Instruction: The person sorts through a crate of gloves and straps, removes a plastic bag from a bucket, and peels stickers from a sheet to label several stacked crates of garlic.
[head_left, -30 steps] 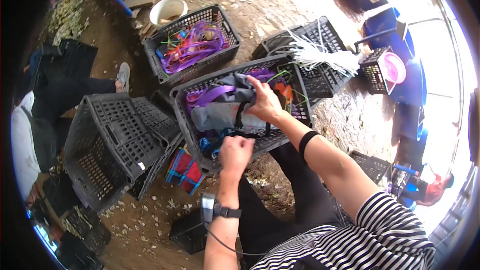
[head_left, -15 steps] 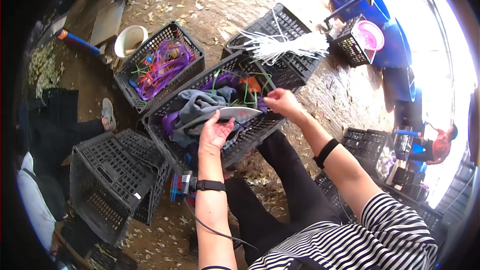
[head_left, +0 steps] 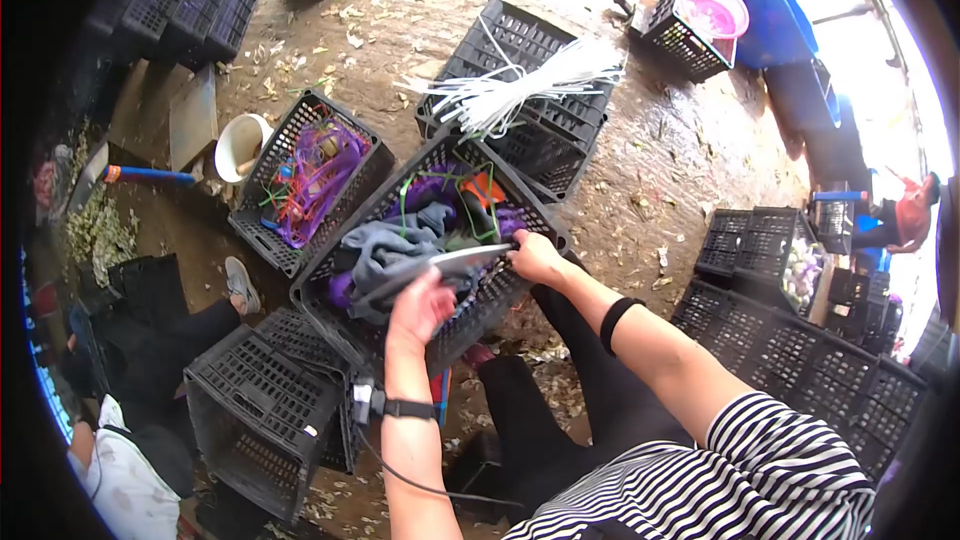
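Note:
A black crate (head_left: 465, 325) in front of me holds a grey-blue cloth (head_left: 395, 245), purple material, green strips and an orange piece (head_left: 484, 190). Across its top lies a flat, pale, pointed object (head_left: 470, 256), perhaps a blade. My right hand (head_left: 536, 258) has its fingers closed at the pointed end of that object. Near the object's other end, my left hand (head_left: 422, 308) is over the crate, blurred, and its grip is hard to make out.
A smaller crate (head_left: 376, 172) holds purple and red strips, beside a white bucket (head_left: 241, 147). White strips (head_left: 540, 85) lie on black crates behind. Empty crates (head_left: 262, 390) and a seated person (head_left: 135, 470) are at left; another person (head_left: 915, 215) is far right.
My right hand has come down to the pointed end of the pale object. My left hand has shifted slightly beside it. The whole view has turned and shifted.

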Demonstrator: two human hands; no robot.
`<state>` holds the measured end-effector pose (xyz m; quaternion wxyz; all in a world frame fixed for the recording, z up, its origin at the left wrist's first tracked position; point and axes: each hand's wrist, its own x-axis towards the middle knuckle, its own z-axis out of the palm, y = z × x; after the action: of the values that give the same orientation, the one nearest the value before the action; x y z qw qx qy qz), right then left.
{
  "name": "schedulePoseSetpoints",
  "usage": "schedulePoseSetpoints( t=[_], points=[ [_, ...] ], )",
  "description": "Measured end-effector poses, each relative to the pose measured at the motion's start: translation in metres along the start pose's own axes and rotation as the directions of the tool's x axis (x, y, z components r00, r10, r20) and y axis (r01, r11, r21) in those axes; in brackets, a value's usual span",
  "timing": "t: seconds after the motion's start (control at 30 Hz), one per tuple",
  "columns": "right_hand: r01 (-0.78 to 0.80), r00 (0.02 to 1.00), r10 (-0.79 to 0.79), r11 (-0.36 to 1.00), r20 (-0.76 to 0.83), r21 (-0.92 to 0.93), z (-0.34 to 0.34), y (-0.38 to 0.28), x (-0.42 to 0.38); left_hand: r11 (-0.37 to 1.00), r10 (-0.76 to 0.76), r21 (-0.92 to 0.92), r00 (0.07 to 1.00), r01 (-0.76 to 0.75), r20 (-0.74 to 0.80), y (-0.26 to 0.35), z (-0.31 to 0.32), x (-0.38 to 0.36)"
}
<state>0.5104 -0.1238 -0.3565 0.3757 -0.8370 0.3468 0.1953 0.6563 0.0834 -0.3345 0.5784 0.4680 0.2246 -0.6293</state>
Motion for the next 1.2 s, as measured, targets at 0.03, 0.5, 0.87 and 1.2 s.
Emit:
schedulePoseSetpoints(
  t=[0.03, 0.5, 0.87, 1.2],
  points=[
    [-0.018, 1.0, 0.018, 0.998, 0.011, 0.065, 0.001, 0.002, 0.0, 0.921, -0.045, 0.378, 0.991, 0.091, -0.129, 0.004, 0.024, -0.031],
    [0.174, 0.985, -0.167, 0.947, -0.048, 0.271, -0.01, -0.001, -0.027, 0.15, 0.591, 0.926, 0.719, 0.347, -0.366, 0.039, -0.021, 0.021],
    [0.06, 0.997, -0.066, 0.988, 0.037, 0.142, -0.006, -0.026, -0.026, 0.303, 0.786, 0.948, 0.536, 0.099, -0.308, -0.043, -0.018, -0.035],
    [0.376, 0.92, -0.307, 0.866, -0.243, 0.33, 0.027, -0.096, -0.061, 0.205, 0.862, 0.968, 0.494, -0.142, -0.11, -0.07, 0.024, -0.083]
  ],
)
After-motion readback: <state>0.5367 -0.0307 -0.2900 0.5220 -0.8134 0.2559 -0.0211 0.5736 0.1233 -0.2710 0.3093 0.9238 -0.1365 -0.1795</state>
